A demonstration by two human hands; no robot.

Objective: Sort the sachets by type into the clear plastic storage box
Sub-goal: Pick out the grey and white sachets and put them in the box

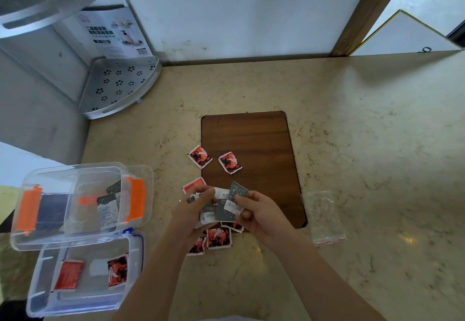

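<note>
Sachets are what I am sorting, and right now I am in the middle of gathering the grey ones. My left hand (pixel 201 202) is closed around a small bunch of grey sachets (pixel 210 210). My right hand (pixel 254 208) pinches one more grey sachet (pixel 235 198) between thumb and fingers, just above the near edge of the brown board (pixel 251 134).

Red sachets are spread around: two (pixel 200 156) at the left side of the board, one (pixel 193 184) just behind my left hand, and a few (pixel 218 238) on the counter (pixel 364 119) under my hands.

I think the next move is to put the grey one with the bunch, then carry them left to the clear box with orange clips (pixel 75 202), where grey ones already sit. The flat clear tray with blue clips (pixel 83 275) below it holds red ones, so I must not mix them up.

Some things are hard to see. My fingers cover the bunch, so I cannot count it. The words on the sachets are too blurry to read. The box walls shine, so I cannot tell where its parts are split. An empty clear bag (pixel 324 216) lies to the right.
</note>
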